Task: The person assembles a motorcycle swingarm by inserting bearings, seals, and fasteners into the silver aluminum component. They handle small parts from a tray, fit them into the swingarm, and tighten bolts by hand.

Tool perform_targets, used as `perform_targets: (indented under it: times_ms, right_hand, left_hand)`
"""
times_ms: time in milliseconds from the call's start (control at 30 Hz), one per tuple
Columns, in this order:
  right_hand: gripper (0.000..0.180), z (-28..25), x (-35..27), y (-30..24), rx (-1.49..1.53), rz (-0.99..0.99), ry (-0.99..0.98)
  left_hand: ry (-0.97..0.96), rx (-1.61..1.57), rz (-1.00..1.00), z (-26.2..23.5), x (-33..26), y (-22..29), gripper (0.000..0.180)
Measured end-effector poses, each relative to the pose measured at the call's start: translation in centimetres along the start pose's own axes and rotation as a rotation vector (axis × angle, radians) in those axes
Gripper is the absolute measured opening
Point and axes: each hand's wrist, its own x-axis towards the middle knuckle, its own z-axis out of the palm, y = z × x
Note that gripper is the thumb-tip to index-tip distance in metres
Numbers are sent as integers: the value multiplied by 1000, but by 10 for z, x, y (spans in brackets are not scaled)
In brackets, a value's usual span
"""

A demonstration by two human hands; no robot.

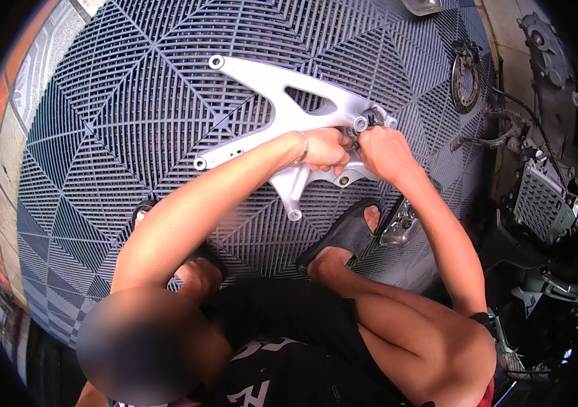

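A silver cast-metal bracket (268,88) with several arms and bolt eyes lies on the grey ribbed floor tiles (133,102). My left hand (324,149), with a thin bracelet on the wrist, is closed on the bracket's middle part near its right end. My right hand (385,152) is right beside it, its fingers pinched on a small dark fitting (365,124) at that end of the bracket. The two hands almost touch. My fingers hide what lies under them.
My feet in black sandals (350,234) stand on the tiles below the bracket. A small metal part (401,224) lies by the right foot. A ring-shaped metal part (465,74), a lever (486,142) and a finned silver block (543,200) among dark machine parts are on the right.
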Motion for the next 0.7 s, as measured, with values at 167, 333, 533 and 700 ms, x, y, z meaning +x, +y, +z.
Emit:
perform_targets:
  times_ms: [167, 333, 533, 700]
  right_hand:
    - [11, 2, -1, -4, -67, -49, 30]
    - [14, 9, -8, -9, -60, 25, 88]
    - [12, 9, -4, -15, 35, 82, 139]
    - [13, 7, -6, -11, -1, 42, 91]
  left_hand:
    - [-19, 70, 7, -5, 0, 0, 71]
    - [-27, 78, 15, -5, 0, 2, 64]
    - [-50, 45, 5, -7, 4, -2, 75]
    - [-58, 53, 2, -7, 3, 2, 80]
